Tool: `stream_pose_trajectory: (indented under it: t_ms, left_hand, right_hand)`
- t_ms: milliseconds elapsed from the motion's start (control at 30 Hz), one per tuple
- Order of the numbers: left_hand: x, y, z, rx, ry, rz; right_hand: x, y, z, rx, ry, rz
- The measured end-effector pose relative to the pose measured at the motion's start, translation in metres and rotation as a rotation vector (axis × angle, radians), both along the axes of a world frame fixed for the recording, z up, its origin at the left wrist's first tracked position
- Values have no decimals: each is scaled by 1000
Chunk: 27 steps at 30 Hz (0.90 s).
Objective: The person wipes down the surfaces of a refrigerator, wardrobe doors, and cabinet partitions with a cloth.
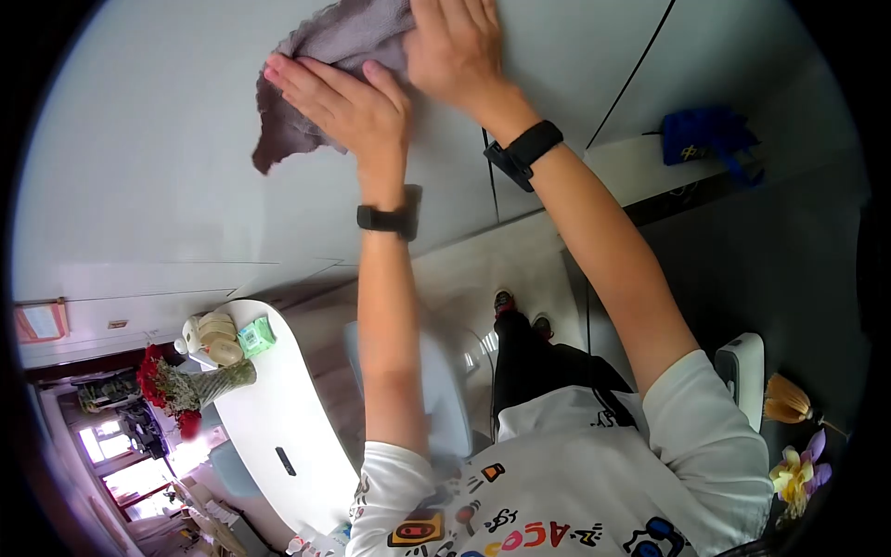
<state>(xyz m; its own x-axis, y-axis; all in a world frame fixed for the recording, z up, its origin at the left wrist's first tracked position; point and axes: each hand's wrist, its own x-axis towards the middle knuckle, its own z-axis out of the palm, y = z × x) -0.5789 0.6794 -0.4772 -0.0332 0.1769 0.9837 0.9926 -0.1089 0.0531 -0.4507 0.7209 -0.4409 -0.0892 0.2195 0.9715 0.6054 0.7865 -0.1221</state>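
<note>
Head view: a round-ended white table [288, 418] bears a ribbed vase [227, 379]; a blue bag [705, 136] sits at right. Ragged-edged grey cloth [357, 39] lies against a smooth pale panel [167, 176], partly hidden by the flat, outstretched left hand [345, 104]; right hand [457, 56] grip cannot be determined.

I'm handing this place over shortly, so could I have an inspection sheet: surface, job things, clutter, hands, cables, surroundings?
Surface: pale panel, crossed by dark seams.
Job things: grey cloth, rumpled, against the panel.
Clutter: blue bag at the right of the picture; green pack and vase with red flowers on the white table.
Hands: left hand flat on the cloth, fingers extended; right hand at the cloth's edge, fingertips cut off by the frame, so its grip cannot be judged.
Cables: none that can be made out.
Surroundings: table at lower left, bright window beyond it.
</note>
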Motion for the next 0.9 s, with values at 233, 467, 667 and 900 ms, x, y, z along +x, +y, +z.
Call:
stream_pose_trajectory:
  t_ms: [233,467,667,900]
  left_hand:
    - [-16,8,-84,-110,49,-6]
    - [-37,-29,-175,-504,746,327]
    - [-63,-48,-296,-1172,465,-214]
    - [-65,-36,-311,-1278,513,-439]
  right_hand:
    - [-15,9,-102,0,-50,-205]
    - [-14,-1,-268,-87,-129,-282]
    - [0,-44,-406,-428,-331,-253]
    - [-11,-85,-432,-881,-28,-64]
